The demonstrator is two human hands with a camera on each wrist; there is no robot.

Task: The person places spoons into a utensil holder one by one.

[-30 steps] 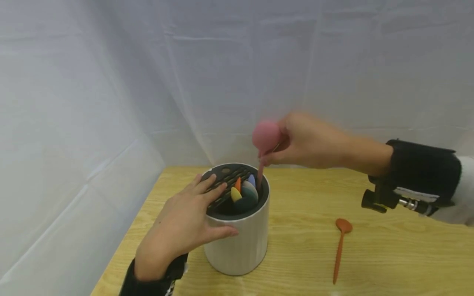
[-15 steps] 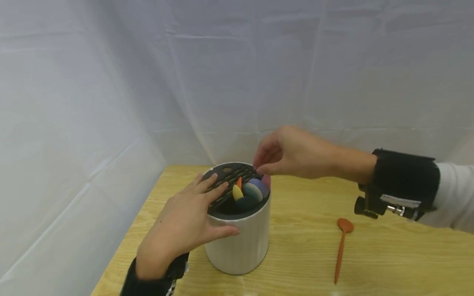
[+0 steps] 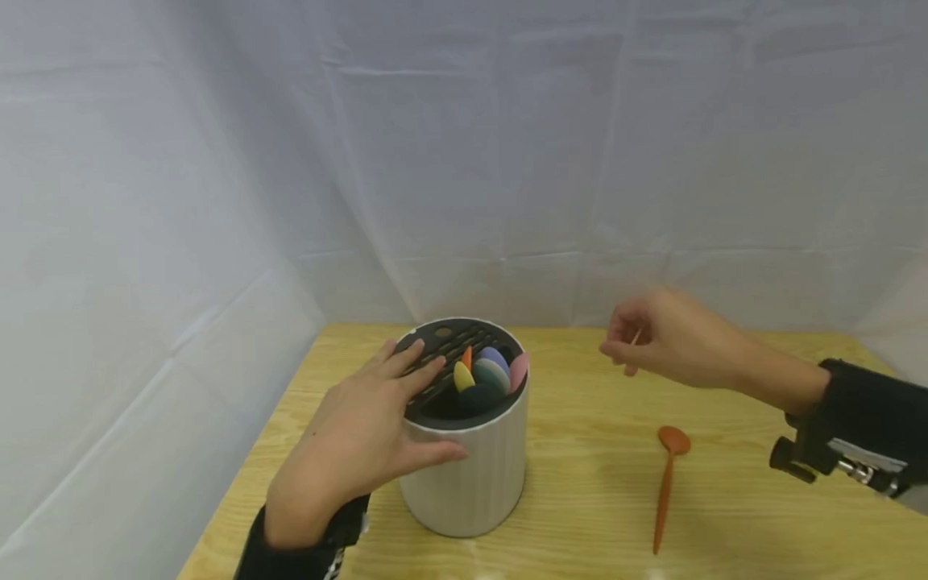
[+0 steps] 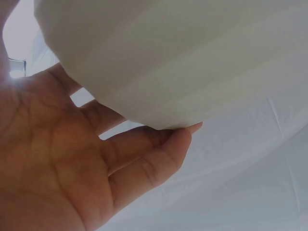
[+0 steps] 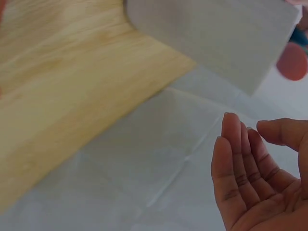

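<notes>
Pink spoon [image 3: 519, 370] now sits in the white holder [image 3: 467, 475], centre frame, released a second ago. Right hand [image 3: 663, 337] has drawn off to mid-right, grip loosely spread, empty. Left hand [image 3: 355, 447] stays pressed flat on the holder's top and side. Orange spoon [image 3: 665, 483] lies lower right on the counter [image 3: 739, 499], open wood around it; the counter's left edge runs close by the holder.

orange spoon [image 3: 665, 487] on wood table [image 3: 761, 515] | white cloth bkgd [image 3: 217, 161]
</notes>
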